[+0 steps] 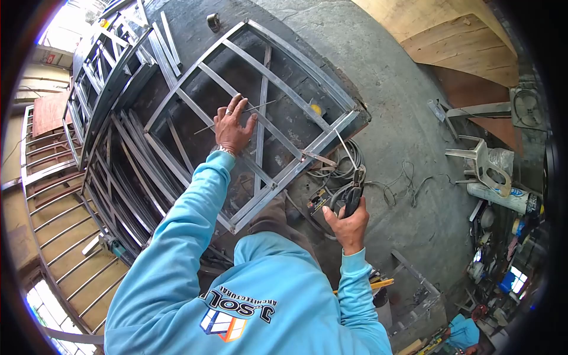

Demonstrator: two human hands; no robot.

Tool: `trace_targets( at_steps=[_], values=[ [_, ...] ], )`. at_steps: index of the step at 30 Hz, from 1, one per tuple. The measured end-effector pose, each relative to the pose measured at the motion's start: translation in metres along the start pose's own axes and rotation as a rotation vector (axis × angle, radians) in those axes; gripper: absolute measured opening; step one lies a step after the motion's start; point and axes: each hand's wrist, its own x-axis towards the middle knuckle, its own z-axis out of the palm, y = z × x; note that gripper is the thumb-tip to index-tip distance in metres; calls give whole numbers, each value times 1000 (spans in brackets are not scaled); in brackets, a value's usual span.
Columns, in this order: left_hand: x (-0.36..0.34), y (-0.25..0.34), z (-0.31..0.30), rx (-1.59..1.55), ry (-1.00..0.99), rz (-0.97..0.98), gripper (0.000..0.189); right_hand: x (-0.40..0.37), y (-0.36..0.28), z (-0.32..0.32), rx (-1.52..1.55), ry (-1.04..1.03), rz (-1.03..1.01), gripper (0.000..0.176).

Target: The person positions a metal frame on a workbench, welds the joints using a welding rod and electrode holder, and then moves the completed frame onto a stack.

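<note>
The frame (296, 170) lies flat on the table (189, 29). The left hand (232, 127) rests on the frame, over a thin rod (263, 106). More frames (100, 71) stand to its left. The right hand (349, 223) is off the frame's right side, around a tool (353, 198), with cables (340, 168) just behind.

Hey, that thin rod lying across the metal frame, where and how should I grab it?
Take the thin rod at its free right end, beyond the left hand pressing its middle. Come from above with a fingertip pinch grip: it is slim and lies flat across the bars of the frame, probably leaving little room beneath. The right hand holds the welding holder.
</note>
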Motion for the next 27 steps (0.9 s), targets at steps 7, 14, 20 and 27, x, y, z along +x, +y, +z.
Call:
trace_targets(
  at_steps=[7, 14, 20, 27],
  values=[
    [0, -2, 3, 7, 26, 21, 53, 7, 1, 2, -9, 2, -48, 57],
    [0, -1, 1, 9, 28, 19, 54, 7, -4, 2, -36, -14, -20, 54],
    [-1, -1, 2, -6, 90, 60, 51, 5, 2, 0, -111, -36, -24, 53],
    [1, -2, 3, 2, 111, 78, 51, 4, -12, -1, -99, -62, 97, 54]
  ],
)
